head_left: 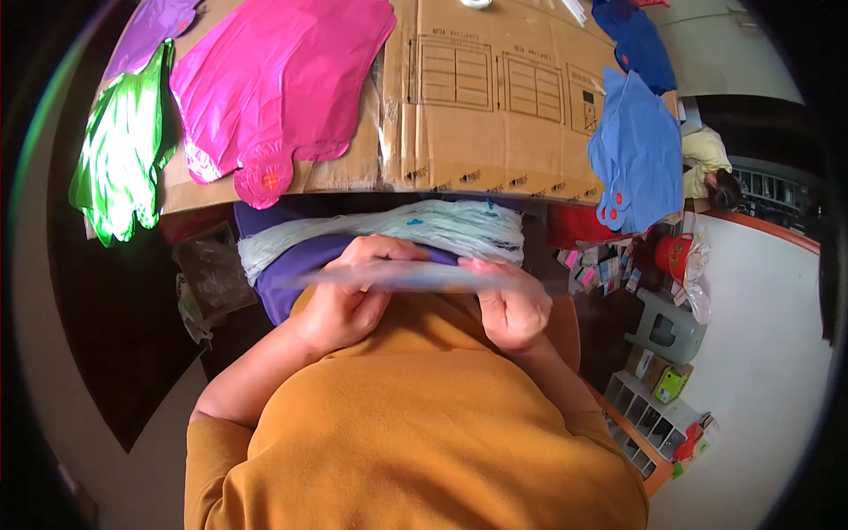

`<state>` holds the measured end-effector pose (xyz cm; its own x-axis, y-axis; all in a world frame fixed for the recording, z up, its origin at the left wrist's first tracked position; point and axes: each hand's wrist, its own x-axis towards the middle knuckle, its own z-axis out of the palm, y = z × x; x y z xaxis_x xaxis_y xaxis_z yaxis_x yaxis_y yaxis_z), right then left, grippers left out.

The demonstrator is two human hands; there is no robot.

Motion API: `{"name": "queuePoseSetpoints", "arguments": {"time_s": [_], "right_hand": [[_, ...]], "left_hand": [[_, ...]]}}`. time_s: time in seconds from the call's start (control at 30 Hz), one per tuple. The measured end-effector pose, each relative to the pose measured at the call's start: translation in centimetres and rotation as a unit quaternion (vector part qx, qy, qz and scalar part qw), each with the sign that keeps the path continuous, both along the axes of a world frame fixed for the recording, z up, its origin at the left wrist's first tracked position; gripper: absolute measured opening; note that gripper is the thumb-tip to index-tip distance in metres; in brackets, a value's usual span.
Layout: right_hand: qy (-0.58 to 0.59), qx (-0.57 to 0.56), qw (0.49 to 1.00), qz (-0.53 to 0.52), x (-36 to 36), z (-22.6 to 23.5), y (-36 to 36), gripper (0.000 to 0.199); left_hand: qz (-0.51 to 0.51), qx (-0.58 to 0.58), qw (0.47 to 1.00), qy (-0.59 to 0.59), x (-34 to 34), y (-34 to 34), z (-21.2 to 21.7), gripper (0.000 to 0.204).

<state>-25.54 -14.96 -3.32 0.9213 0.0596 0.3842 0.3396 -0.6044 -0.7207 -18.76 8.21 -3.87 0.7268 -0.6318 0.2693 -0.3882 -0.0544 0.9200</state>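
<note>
My left hand [352,296] and my right hand [514,305] are both closed in front of my waist. Between them they grip a thin, pale grey-blue strip [431,278], held level and smeared by motion, so its kind is unclear. Just beyond it, a bundle of pale mint strands [380,231] with small blue ties lies across my lap on purple cloth [279,299]. Farther off, flat shiny foil shapes that look like uninflated balloons hang over a cardboard surface: a pink one [274,84], a green one [124,146] and a blue one [638,150].
The cardboard surface [459,150] ends just beyond my lap. On the right are a red container [675,256], a grey stool [664,327], small boxes and a shelf unit [649,420]. Another person [707,163] is at the far right. Clear plastic bags [212,274] lie at the left.
</note>
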Motion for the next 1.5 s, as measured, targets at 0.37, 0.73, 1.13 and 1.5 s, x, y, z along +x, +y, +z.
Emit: {"name": "queuePoseSetpoints", "arguments": {"time_s": [0.37, 0.73, 1.13, 1.5], "right_hand": [[0.312, 0.453, 0.835, -0.012, 1.1, 0.8, 0.4, 0.016], [0.384, 0.441, 0.810, -0.036, 9.8, 4.3, -5.0, 0.025], [0.159, -0.301, 0.920, -0.193, 31.6, 7.4, -9.5, 0.036], [0.077, -0.119, 0.982, -0.125, 25.3, 7.0, -11.2, 0.012]], "left_hand": [[0.123, -0.068, 0.952, 0.273, 0.3, -2.3, 1.4, 0.059], [0.083, 0.201, 0.914, -0.342, 9.1, -5.9, 7.7, 0.040], [0.026, 0.150, 0.926, -0.345, 11.5, -6.8, 5.6, 0.024], [0.000, 0.104, 0.928, -0.357, 11.1, -7.2, 4.6, 0.026]]}}
